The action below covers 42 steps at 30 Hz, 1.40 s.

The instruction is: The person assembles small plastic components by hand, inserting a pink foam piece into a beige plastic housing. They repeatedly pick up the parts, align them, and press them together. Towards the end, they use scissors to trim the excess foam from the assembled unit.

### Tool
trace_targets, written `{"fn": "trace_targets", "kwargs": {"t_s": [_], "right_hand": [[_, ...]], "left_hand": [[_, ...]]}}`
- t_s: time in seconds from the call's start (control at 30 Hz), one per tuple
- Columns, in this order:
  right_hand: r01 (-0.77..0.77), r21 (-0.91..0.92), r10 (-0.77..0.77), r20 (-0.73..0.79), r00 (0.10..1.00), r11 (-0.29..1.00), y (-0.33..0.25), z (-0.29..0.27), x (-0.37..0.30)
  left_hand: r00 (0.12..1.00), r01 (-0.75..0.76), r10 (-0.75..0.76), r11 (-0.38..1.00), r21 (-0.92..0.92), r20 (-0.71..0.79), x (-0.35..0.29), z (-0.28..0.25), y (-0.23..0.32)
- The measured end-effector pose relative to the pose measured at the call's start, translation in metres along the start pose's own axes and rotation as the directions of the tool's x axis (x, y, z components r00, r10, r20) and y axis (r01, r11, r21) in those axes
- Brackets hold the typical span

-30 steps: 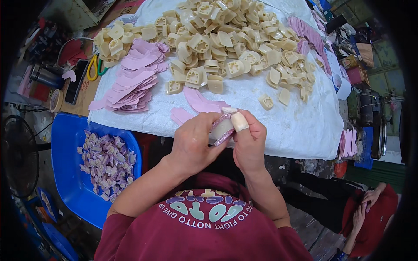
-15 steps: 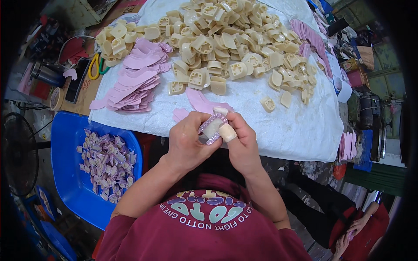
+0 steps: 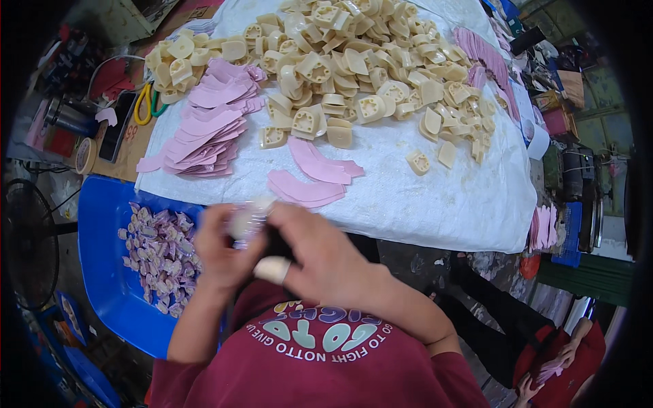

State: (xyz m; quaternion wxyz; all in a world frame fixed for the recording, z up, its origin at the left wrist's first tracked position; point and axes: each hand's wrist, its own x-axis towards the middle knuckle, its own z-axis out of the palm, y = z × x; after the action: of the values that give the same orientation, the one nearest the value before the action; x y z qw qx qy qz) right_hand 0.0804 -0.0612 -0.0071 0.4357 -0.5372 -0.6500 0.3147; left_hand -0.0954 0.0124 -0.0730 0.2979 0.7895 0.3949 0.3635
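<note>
Moulded heel pieces (image 3: 354, 64) are heaped across the far part of the sheet (image 3: 422, 204). A stack of cut strips (image 3: 207, 132) is laid to their left, with two loose strips (image 3: 320, 166) placed in front. Further left, scissors (image 3: 139, 107), a phone (image 3: 118, 128) and a tape roll (image 3: 90, 165) are set. Wrapped pieces (image 3: 162, 255) are gathered in a tub (image 3: 102, 272) before the sheet's left corner, flanked leftward by a fan (image 3: 30, 245).

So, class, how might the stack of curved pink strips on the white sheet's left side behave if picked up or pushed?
The pink stack would probably flop, since its strips look thin. Pushed, it may slide apart, as its layers fan out unevenly.
</note>
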Motion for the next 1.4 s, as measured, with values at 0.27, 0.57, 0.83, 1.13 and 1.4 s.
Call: {"fn": "trace_targets", "kwargs": {"t_s": [0.27,0.57,0.83,1.13,1.4], "right_hand": [[0.616,0.410,-0.651,-0.067,0.756,0.673,-0.101,0.005,-0.004],[0.529,0.356,-0.615,0.199,0.763,0.770,-0.080,-0.026,-0.018],[-0.126,-0.528,-0.053,-0.309,0.950,0.840,0.077,-0.029,0.003],[-0.231,-0.399,0.095,-0.333,0.938,0.887,0.090,-0.036,-0.011],[-0.132,0.682,0.546,-0.438,0.714,0.720,0.107,-0.063,-0.021]], "left_hand": [[0.924,0.337,-0.181,0.801,0.495,-0.336,-0.037,-0.092,-0.064],[0.992,-0.082,0.093,0.988,0.131,-0.085,0.021,0.001,0.004],[0.953,-0.292,0.294,0.956,-0.033,0.068,0.033,0.045,0.022],[0.915,-0.373,0.385,0.922,-0.106,0.120,0.037,0.073,0.019],[0.941,-0.285,0.298,0.954,-0.097,0.162,0.037,0.081,0.008]]}}
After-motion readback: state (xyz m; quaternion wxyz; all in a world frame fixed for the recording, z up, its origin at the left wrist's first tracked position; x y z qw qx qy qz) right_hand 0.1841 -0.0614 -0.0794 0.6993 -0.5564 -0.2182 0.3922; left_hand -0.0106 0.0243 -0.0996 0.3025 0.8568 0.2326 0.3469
